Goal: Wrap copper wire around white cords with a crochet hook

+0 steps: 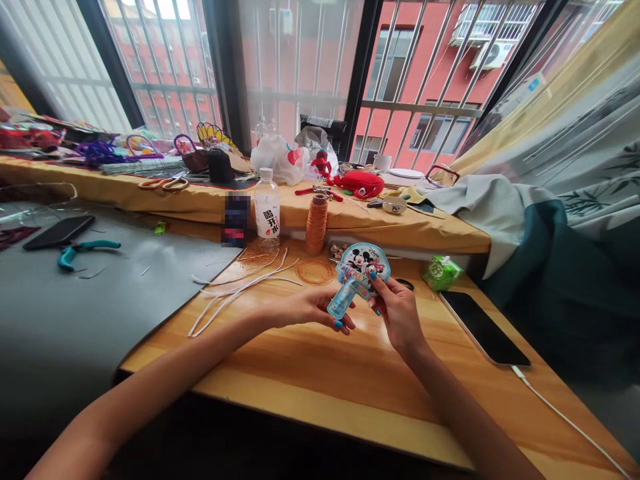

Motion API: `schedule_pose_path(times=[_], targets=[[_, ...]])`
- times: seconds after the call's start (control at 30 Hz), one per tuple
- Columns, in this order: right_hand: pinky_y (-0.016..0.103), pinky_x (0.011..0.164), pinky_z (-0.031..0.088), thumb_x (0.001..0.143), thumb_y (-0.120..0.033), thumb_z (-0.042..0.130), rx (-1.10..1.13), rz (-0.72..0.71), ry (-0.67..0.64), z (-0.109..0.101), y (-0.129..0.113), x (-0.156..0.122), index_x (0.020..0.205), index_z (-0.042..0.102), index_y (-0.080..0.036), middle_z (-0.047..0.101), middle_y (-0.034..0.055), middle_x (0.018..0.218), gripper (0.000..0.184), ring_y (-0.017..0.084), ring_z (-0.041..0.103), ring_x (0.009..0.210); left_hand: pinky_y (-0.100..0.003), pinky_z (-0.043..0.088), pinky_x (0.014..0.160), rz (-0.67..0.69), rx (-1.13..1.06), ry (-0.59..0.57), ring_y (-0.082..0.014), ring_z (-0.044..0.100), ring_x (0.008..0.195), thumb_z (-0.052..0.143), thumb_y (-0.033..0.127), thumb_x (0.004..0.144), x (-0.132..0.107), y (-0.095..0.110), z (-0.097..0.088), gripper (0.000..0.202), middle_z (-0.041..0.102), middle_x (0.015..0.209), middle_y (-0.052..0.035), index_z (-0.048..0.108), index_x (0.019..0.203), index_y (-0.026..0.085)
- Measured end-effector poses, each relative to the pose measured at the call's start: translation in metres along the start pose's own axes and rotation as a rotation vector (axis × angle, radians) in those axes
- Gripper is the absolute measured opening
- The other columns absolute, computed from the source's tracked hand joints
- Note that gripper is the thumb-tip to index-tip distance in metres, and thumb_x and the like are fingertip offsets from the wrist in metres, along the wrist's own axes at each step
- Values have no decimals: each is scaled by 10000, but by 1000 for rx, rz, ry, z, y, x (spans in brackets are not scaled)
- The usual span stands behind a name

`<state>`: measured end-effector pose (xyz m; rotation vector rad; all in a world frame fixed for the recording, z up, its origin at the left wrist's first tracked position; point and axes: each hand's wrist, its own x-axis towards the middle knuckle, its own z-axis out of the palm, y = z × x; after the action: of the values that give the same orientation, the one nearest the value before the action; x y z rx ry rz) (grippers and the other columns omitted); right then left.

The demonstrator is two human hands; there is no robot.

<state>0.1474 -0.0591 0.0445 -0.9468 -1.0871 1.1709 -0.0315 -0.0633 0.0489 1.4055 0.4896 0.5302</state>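
A small light-blue hand fan (361,261) printed with cartoon mice is held up over the wooden table, its handle slanting down to the left. My right hand (399,312) pinches the lower right edge of its round face, the thumb lying on the print. Around the lower end of the handle, the fingers of my left hand (320,311) are closed, partly hidden behind it. Just beyond the hands lie a coil of thin orange cord (315,272) and a small clear box of little pieces (339,251).
White strips (235,291) lie left of my hands. A water bottle (267,210) and an orange thread spool (317,225) stand behind. To the right are a charging phone (484,328) and a green packet (441,273). Teal pliers (85,252) rest on the grey mat (100,313).
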Motion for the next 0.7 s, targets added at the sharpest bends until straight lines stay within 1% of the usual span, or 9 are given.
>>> schedule_pose_path(times=[0.17, 0.27, 0.47, 0.6, 0.7], targets=[[181, 352, 250, 624, -377, 645, -20, -33, -19, -2, -2, 0, 612, 542, -139, 472, -47, 478, 260, 42, 375, 384, -297, 444, 738, -24, -9, 39, -162, 596, 783, 612, 201, 681, 1, 1, 3, 286, 630, 876, -113, 532, 940, 110], [185, 351, 249, 627, -380, 643, -31, -40, -14, -2, -4, 0, 615, 540, -139, 479, -40, 484, 262, 44, 372, 383, -291, 448, 735, -30, 3, 57, -158, 597, 778, 606, 191, 682, 1, 1, 3, 262, 629, 863, -105, 544, 921, 104], [181, 354, 253, 627, -357, 649, -24, -33, -33, -1, -7, -2, 618, 553, -142, 491, -40, 498, 235, 39, 379, 385, -286, 453, 728, -31, 12, 75, -154, 596, 765, 607, 171, 670, 2, -2, 5, 212, 625, 836, -89, 568, 864, 96], [179, 359, 261, 628, -352, 650, -21, -28, -44, -2, -6, -2, 622, 559, -142, 493, -42, 507, 229, 38, 388, 387, -301, 453, 739, -35, 14, 89, -151, 596, 756, 608, 167, 668, 3, -4, 6, 202, 622, 824, -81, 569, 853, 96], [180, 358, 263, 628, -357, 649, -19, -28, -53, -2, -5, -1, 630, 560, -143, 502, -39, 527, 232, 37, 389, 390, -306, 452, 745, -26, 23, 80, -151, 593, 765, 598, 172, 680, 3, -6, 6, 194, 620, 821, -80, 561, 856, 98]])
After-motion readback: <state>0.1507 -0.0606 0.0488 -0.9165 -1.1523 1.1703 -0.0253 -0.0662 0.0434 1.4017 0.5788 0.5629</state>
